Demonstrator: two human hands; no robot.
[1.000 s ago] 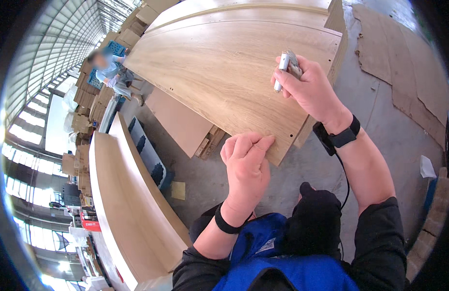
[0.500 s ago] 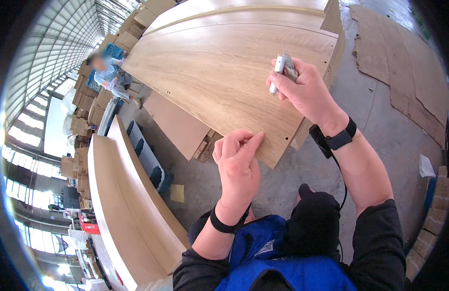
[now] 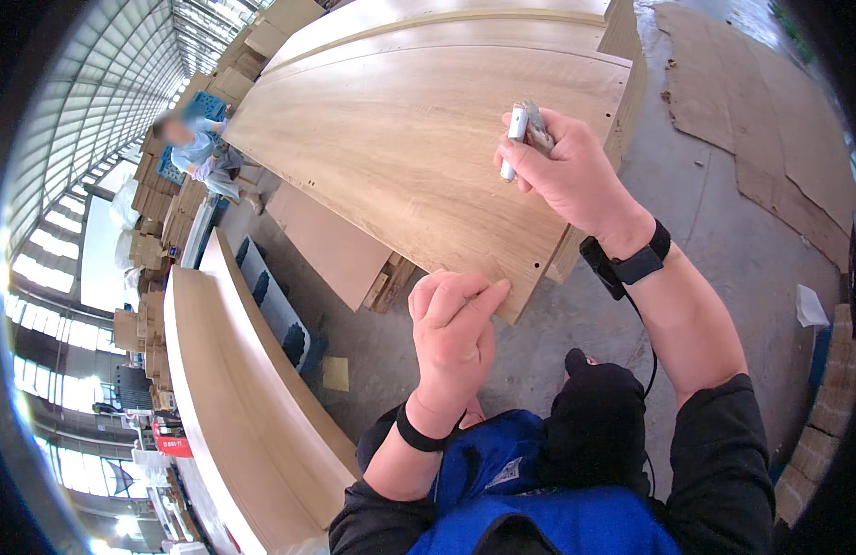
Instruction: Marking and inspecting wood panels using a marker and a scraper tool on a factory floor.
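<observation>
Wooden panel (image 3: 418,139) lies flat under both hands. The left hand (image 3: 454,333) has drawn back from flat on its near edge to a loose curl, forefinger at the corner, holding nothing. The right hand (image 3: 566,171) stays clenched on a small white-grey tool (image 3: 522,134), mostly hidden.

A: Worn items, arms?
B: Black sleeves pushed up to the elbows; black band on the left wrist (image 3: 418,433); black strap with a boxy unit on the right wrist (image 3: 626,264), thin black cable trailing from it.
A: Torso?
B: Blue vest (image 3: 539,509).
</observation>
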